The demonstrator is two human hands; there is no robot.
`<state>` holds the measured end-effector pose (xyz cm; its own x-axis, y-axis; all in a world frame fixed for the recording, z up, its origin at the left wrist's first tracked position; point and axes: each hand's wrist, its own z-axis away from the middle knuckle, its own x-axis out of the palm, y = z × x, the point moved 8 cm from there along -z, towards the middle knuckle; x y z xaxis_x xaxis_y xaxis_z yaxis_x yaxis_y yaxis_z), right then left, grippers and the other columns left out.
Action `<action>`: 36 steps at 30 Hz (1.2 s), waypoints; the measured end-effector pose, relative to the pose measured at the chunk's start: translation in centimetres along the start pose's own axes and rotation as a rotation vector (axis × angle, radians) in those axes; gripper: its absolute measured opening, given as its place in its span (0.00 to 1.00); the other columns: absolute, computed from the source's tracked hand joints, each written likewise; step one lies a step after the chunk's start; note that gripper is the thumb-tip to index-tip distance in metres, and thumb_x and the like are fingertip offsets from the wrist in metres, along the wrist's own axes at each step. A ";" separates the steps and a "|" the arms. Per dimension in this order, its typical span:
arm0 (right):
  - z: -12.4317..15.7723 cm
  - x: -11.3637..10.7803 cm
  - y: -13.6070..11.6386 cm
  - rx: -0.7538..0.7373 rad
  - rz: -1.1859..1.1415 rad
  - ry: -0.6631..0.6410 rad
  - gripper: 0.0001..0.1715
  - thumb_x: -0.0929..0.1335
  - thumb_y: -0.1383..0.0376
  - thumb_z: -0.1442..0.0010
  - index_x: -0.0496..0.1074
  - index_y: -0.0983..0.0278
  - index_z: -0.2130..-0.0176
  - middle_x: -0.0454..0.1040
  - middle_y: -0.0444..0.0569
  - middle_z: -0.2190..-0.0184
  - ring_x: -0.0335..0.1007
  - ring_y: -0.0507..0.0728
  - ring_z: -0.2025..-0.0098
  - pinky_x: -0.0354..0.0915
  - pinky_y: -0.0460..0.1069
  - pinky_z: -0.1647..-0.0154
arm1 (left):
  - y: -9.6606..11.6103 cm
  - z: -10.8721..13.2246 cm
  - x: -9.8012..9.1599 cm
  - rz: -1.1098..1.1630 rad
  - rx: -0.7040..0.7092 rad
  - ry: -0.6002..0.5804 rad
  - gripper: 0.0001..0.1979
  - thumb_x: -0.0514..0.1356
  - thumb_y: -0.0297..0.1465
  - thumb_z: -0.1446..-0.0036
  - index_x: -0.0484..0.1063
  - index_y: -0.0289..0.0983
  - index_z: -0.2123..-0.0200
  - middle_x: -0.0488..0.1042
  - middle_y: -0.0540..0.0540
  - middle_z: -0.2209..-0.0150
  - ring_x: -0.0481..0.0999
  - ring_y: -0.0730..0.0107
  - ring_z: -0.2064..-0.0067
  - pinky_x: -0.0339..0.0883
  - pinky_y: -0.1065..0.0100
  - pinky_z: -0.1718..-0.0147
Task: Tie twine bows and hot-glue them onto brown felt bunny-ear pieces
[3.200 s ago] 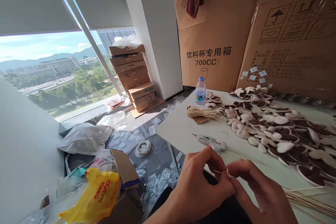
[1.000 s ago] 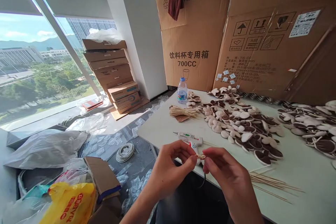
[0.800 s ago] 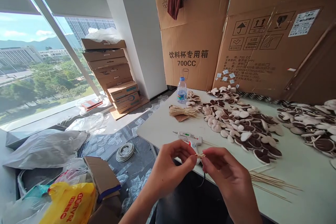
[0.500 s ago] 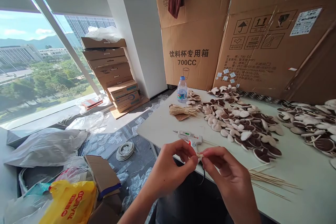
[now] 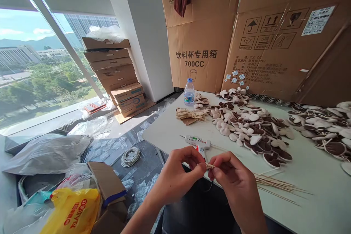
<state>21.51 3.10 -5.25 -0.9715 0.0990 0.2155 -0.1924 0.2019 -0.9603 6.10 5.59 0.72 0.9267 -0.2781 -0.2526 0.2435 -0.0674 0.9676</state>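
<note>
Between my two hands is a small pale twisted strand [image 5: 210,166], straw-coloured like the thin sticks on the table. My left hand [image 5: 185,168] pinches one end of it between thumb and fingertips. Thumb and fingers of my right hand [image 5: 233,175] close on the other end. Most of the strand is covered by the fingertips. Just beyond them a white glue gun [image 5: 201,142] lies on its side on the table. Loose thin sticks [image 5: 279,183] spread out to the right of my right hand.
A bundle of thin sticks [image 5: 192,114] and a water bottle [image 5: 189,93] stand farther back on the white table [image 5: 167,131]. Brown and cream plush pieces [image 5: 252,128] lie in heaps. Large cardboard [image 5: 203,36] rises behind. A yellow bag [image 5: 75,208] sits at lower left.
My right hand has shifted slightly left and its fingers have turned a little around the strand, so more of it shows. My left hand stays nearly still. The view has moved slightly.
</note>
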 end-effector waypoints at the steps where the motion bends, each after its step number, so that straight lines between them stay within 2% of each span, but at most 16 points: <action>1: 0.0 0.0 -0.1 -0.007 0.004 -0.002 0.07 0.74 0.62 0.31 0.74 0.58 0.62 0.77 0.44 0.63 0.76 0.54 0.64 0.75 0.45 0.60 | 0.0 0.0 0.0 -0.002 0.004 -0.001 0.05 0.65 0.31 0.41 0.78 0.37 0.68 0.78 0.49 0.68 0.75 0.67 0.64 0.67 0.66 0.60; 8: -0.1 0.1 -1.9 -0.145 0.117 -0.048 0.04 0.73 0.61 0.28 0.77 0.57 0.57 0.79 0.43 0.64 0.80 0.53 0.63 0.78 0.42 0.57 | 0.0 0.2 -0.5 -0.132 0.065 0.068 0.04 0.67 0.33 0.39 0.81 0.40 0.65 0.81 0.48 0.66 0.78 0.64 0.61 0.69 0.65 0.58; 14: -0.3 0.3 -3.0 -0.235 0.243 -0.065 0.03 0.74 0.61 0.28 0.80 0.57 0.57 0.83 0.46 0.62 0.84 0.55 0.59 0.79 0.43 0.55 | 1.1 0.4 -0.4 -0.245 0.171 0.126 0.04 0.67 0.27 0.39 0.82 0.42 0.64 0.82 0.54 0.68 0.80 0.69 0.65 0.69 0.64 0.50; 18: -0.3 0.3 -3.3 -0.260 0.297 -0.054 0.03 0.74 0.62 0.28 0.80 0.57 0.58 0.83 0.44 0.63 0.83 0.54 0.60 0.78 0.42 0.56 | 1.3 0.6 -0.6 -0.282 0.215 0.187 0.05 0.68 0.26 0.40 0.83 0.43 0.65 0.83 0.54 0.68 0.81 0.69 0.65 0.70 0.65 0.54; 26: 0.1 0.5 -3.7 -0.347 0.288 0.003 0.07 0.73 0.68 0.29 0.75 0.56 0.61 0.81 0.43 0.63 0.81 0.53 0.58 0.77 0.44 0.53 | 0.9 1.0 -1.0 -0.352 0.180 0.323 0.06 0.69 0.29 0.42 0.84 0.45 0.70 0.81 0.57 0.75 0.78 0.71 0.70 0.68 0.64 0.54; 29: 0.1 0.7 -3.4 -0.356 0.290 0.009 0.08 0.73 0.69 0.30 0.73 0.57 0.61 0.80 0.44 0.62 0.81 0.54 0.57 0.78 0.45 0.52 | 0.8 1.2 -1.2 -0.348 0.175 0.370 0.06 0.68 0.29 0.43 0.83 0.44 0.72 0.80 0.57 0.76 0.77 0.71 0.72 0.69 0.66 0.58; 36: 0.4 0.9 -3.3 -0.400 0.292 0.054 0.08 0.73 0.69 0.31 0.73 0.58 0.63 0.81 0.46 0.62 0.82 0.57 0.57 0.79 0.49 0.53 | 0.3 1.1 -1.3 -0.310 0.122 0.402 0.06 0.68 0.30 0.43 0.80 0.42 0.72 0.80 0.55 0.76 0.76 0.70 0.73 0.68 0.66 0.63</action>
<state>21.20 2.15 -1.91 -0.9661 0.2559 -0.0336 0.1656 0.5146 -0.8413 4.62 4.84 1.38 0.8587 0.1614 -0.4864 0.5114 -0.2062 0.8343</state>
